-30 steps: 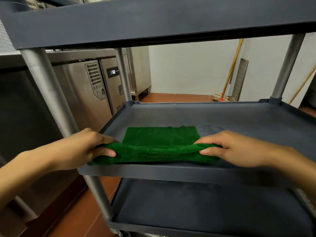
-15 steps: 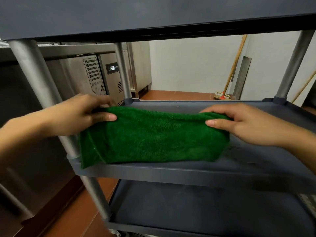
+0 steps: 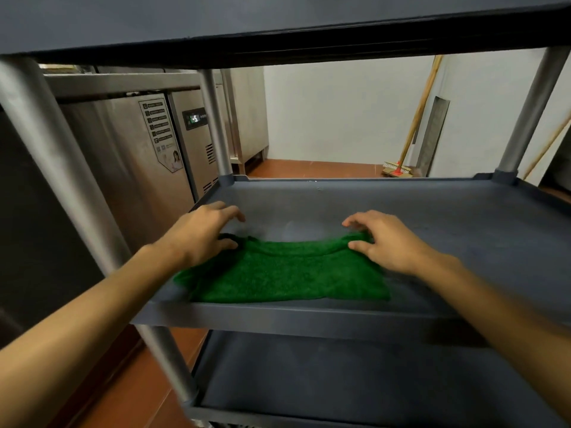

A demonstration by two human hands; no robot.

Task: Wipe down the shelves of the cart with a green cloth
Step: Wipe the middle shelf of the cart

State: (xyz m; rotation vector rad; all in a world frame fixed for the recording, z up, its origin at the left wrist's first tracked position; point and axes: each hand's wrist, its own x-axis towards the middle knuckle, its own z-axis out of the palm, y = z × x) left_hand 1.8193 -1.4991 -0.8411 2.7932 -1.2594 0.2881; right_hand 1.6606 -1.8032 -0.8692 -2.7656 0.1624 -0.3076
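Your left hand (image 3: 197,236) and right hand (image 3: 383,242) are both loose, fingers spread, thumbs on the far corners of the cloth (image 3: 284,273), which lies flat at the front edge of the middle shelf (image 3: 401,205).

The left hand (image 3: 199,236) and the right hand (image 3: 389,244) are seen bare. The left forearm (image 3: 92,304) and the right forearm (image 3: 494,304) are likewise uncovered as far as they are shown. The fingers (image 3: 225,210) are slim, their tips softened by blur.
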